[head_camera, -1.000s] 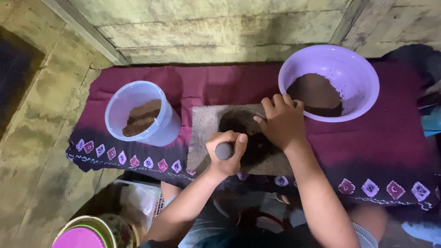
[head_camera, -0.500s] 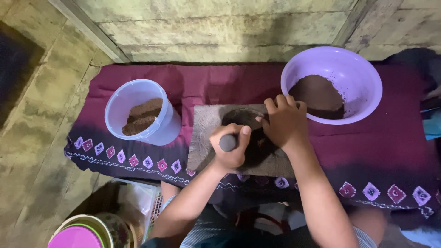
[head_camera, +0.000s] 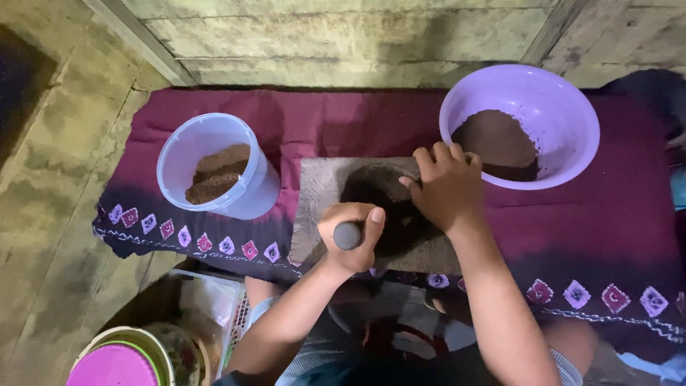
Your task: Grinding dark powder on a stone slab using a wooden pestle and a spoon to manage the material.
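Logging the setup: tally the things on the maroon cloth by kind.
Purple bowl with brown powder: 1
Pale bucket with brown powder: 1
Stone slab: 1
Dark roller, gripped by left hand: 1
Total: 4

Single head-worn view, looking almost straight down from close above, over the person's forearms onto a maroon cloth (head_camera: 586, 236) on the floor; wall planks along the top edge.
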